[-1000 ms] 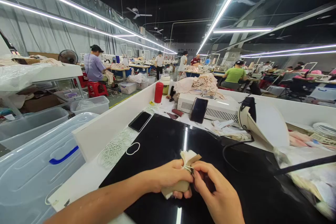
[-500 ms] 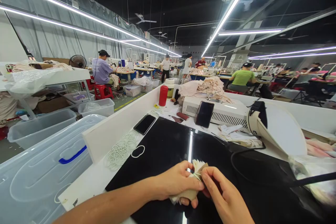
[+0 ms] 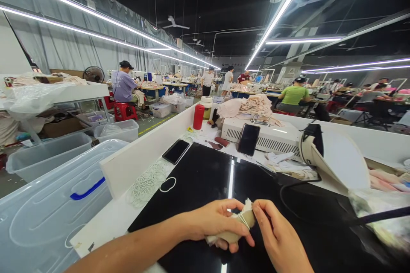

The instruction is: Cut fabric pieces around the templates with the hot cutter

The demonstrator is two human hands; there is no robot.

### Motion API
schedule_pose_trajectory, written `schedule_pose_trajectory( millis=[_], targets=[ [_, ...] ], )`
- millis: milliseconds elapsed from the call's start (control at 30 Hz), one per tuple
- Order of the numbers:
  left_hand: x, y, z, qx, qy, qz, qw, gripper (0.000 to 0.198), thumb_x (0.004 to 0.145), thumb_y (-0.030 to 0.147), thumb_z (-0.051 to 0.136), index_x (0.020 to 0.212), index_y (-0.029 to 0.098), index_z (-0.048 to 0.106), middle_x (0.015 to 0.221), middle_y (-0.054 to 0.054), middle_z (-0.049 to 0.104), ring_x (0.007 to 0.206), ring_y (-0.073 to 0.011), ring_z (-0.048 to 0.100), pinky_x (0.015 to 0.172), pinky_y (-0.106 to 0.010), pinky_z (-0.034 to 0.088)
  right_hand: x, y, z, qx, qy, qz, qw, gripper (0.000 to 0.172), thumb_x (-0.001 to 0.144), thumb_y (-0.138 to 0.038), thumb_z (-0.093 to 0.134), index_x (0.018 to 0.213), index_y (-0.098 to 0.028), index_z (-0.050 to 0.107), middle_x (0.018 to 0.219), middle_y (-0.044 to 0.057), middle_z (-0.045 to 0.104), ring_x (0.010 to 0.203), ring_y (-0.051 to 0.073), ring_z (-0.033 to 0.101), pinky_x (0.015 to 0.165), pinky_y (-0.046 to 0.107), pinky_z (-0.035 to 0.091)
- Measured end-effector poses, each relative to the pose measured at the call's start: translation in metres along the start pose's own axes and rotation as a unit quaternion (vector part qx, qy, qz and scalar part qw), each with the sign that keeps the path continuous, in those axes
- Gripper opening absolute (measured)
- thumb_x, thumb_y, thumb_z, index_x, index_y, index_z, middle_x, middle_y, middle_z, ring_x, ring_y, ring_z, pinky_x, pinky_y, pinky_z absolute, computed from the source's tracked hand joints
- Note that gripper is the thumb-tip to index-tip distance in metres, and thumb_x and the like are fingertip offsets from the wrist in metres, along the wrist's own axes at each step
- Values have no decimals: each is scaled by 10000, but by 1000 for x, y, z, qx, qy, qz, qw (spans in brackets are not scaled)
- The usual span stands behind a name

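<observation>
My left hand (image 3: 213, 222) is wrapped round a small beige bundle of fabric pieces (image 3: 235, 229), low over the black table mat (image 3: 198, 179). A thin white rubber band (image 3: 244, 220) circles the bundle near its top. My right hand (image 3: 278, 239) is closed at the bundle's right end, its fingertips pinching at the band. A loose white rubber band (image 3: 168, 184) and a heap of rubber bands (image 3: 145, 181) lie to the left on the white tabletop.
A phone (image 3: 176, 151) lies flat by the mat; another phone (image 3: 248, 139) leans on a white box (image 3: 272, 136) topped with fabric. A red bottle (image 3: 198, 117), a desk lamp (image 3: 333, 158), clear plastic bins (image 3: 48, 204) at left. Other workers sit behind.
The bundle has tipped over toward the right and lies flatter in my left hand. My right hand has shifted to the band at its end. The view barely moved.
</observation>
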State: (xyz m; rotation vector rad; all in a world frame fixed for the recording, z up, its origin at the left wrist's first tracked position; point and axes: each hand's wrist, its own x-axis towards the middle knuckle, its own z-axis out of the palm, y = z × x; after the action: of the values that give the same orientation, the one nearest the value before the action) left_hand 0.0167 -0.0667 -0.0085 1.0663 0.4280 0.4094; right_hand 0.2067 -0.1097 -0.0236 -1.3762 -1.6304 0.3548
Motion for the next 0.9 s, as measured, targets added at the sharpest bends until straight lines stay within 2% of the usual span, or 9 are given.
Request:
schedule_pose_trajectory(
  millis=[67,133,200,267,400,567,633,733,900],
  targets=[
    [-1,1,-3,-5,-24,-12,1000,471,745,261,858,1097,207,551,863,-49,715,474,-101,607,324,-145,356,1,2,-2,17,-11,15,1000,407,958,-585,454,767,-249,584,647,0,569,556,176,536,536,279,448],
    [-2,2,-5,-5,-52,-22,998,463,750,258,864,1084,209,547,877,-54,716,489,-104,609,330,-147,347,1,4,-5,78,-54,74,993,440,926,-649,497,779,-244,582,615,-16,518,514,154,472,477,266,390],
    [-4,4,-6,-10,-74,-24,997,460,767,260,860,1094,213,539,892,-54,715,498,-102,604,340,-149,342,1,5,-6,154,-106,149,971,485,891,-716,525,799,-241,563,556,-52,429,449,119,361,405,243,276],
    [-5,6,-8,-18,-91,-22,995,457,792,257,846,1122,217,532,906,-52,712,497,-94,590,353,-150,335,0,3,-6,206,-133,198,949,529,869,-768,520,811,-243,529,519,-85,344,420,91,265,383,223,182],
    [-9,9,-10,-43,-126,-40,990,446,825,246,820,1156,230,521,916,-46,705,494,-85,571,362,-144,310,-1,-9,-6,256,-146,230,928,574,827,-809,544,791,-240,480,515,-114,273,426,60,182,387,193,128],
    [-15,12,-9,-81,-188,-76,976,470,833,251,804,1205,236,518,905,-52,695,485,-96,574,344,-141,275,-2,-24,-12,331,-188,259,888,572,771,-771,669,801,-220,519,534,-121,265,474,50,140,417,172,120],
    [-15,13,-7,-109,-181,-66,975,438,830,260,803,1177,217,539,906,-50,681,471,-86,559,340,-146,261,-2,-25,-12,367,-201,269,868,552,771,-732,713,807,-210,538,544,-124,249,489,51,122,424,173,130],
    [-13,12,-7,-183,-122,-52,974,433,786,263,837,1123,154,589,903,-40,648,459,-53,513,337,-146,203,0,-21,-9,407,-193,280,848,544,750,-693,770,798,-200,545,569,-120,256,497,46,100,418,175,136],
    [-5,10,-11,-251,-56,-42,966,350,807,330,820,937,79,613,683,51,494,451,11,368,346,-99,135,1,-18,-3,441,-188,291,828,539,746,-664,796,765,-194,533,638,-97,310,502,37,98,406,170,140]
  ],
)
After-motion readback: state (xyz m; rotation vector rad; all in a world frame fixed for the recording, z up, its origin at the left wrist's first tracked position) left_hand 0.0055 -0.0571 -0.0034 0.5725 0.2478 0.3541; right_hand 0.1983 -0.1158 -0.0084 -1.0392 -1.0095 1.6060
